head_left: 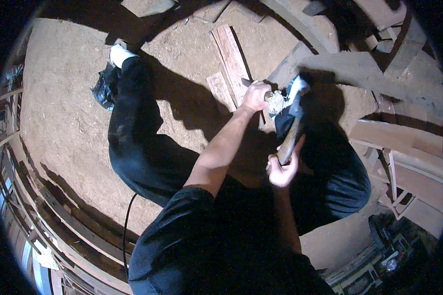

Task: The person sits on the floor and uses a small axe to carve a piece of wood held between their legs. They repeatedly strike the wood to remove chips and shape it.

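Observation:
My left hand [256, 96] is wrapped round a short tool that looks like a chisel. Its pale, frayed butt end [276, 103] sticks out to the right of the fist, and a dark tip [246, 82] shows at the left, over a plank. Lower and to the right, my right hand [283, 171] grips the wooden handle of a hammer [291, 137]. The hammer's head is up beside the frayed end, blurred, and I cannot tell whether the two touch. A reddish-brown plank [231, 59] and a shorter board [221, 92] lie beyond my left hand.
My legs are spread on a dusty, sawdust-covered floor [69, 98]. Beside my left foot lies a black plastic bag [103, 91]. Stacked boards [403, 142] stand at the right, and timber pieces [354, 66] lie at the far right. A black cable [127, 226] runs at lower left.

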Action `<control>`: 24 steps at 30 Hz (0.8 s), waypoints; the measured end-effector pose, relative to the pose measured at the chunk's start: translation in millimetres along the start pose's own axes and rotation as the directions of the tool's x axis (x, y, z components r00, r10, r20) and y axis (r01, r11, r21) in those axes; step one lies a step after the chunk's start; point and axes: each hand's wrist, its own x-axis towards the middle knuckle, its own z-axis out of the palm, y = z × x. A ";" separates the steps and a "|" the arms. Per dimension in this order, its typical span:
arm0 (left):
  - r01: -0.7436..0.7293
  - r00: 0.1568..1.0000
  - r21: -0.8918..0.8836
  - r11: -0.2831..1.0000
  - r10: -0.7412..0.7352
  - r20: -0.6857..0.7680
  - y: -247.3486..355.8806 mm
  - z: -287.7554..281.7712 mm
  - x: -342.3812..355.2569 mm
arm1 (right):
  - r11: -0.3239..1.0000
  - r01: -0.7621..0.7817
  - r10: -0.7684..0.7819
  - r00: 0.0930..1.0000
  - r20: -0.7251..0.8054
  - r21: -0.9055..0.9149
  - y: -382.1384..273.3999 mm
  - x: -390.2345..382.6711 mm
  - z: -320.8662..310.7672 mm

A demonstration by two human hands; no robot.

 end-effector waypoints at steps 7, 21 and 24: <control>0.007 1.000 0.014 1.000 -0.007 0.018 3.9 -3.4 2.3 | 0.870 0.391 -0.359 0.920 0.157 -0.301 -22.5 19.2 8.8; -0.069 0.991 0.062 0.996 0.061 0.122 -6.6 0.1 -5.5 | 0.973 0.211 -0.211 0.977 0.014 -0.095 3.7 10.1 -6.1; -0.085 0.970 0.048 0.995 0.072 0.232 -3.7 -0.6 -5.5 | 0.993 -0.113 0.114 0.991 -0.071 0.016 -49.9 2.7 -9.9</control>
